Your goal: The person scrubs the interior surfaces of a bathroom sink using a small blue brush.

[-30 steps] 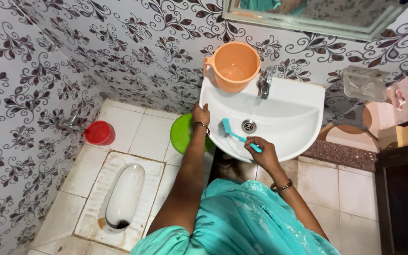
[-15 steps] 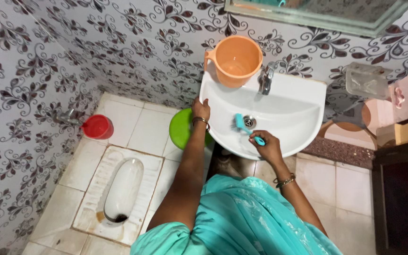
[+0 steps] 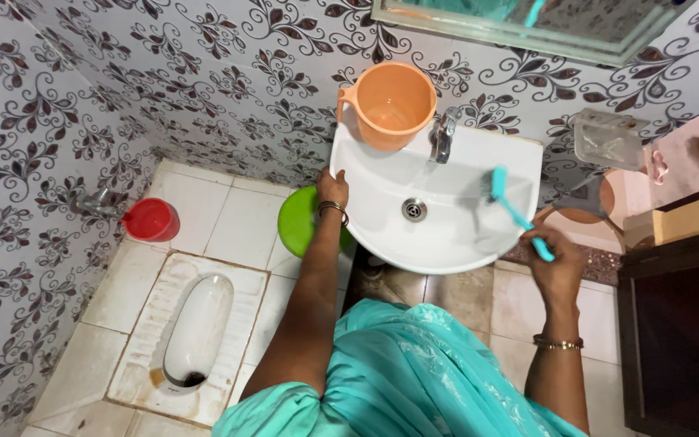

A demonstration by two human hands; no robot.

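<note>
A white wall-hung sink (image 3: pixel 382 243) is in front of me. My left hand (image 3: pixel 332 193) grips its left rim, a bangle on the wrist. My right hand (image 3: pixel 556 260) is at the sink's right front edge and holds a teal brush (image 3: pixel 511 209) by the handle. The brush head rests against the right inner wall of the basin, right of the drain (image 3: pixel 414 210). An orange jug (image 3: pixel 390 103) stands on the sink's back left corner beside the metal tap (image 3: pixel 443 134).
A green bucket (image 3: pixel 299 222) stands on the tiled floor under the sink's left side. A red mug (image 3: pixel 150 220) sits by a wall tap at left. A squat toilet pan (image 3: pixel 192 332) lies lower left. A dark cabinet (image 3: pixel 677 324) is at right.
My right hand has swept the brush from the basin's middle near the drain over to the right inner wall. The view has shifted closer. My left hand stays on the rim.
</note>
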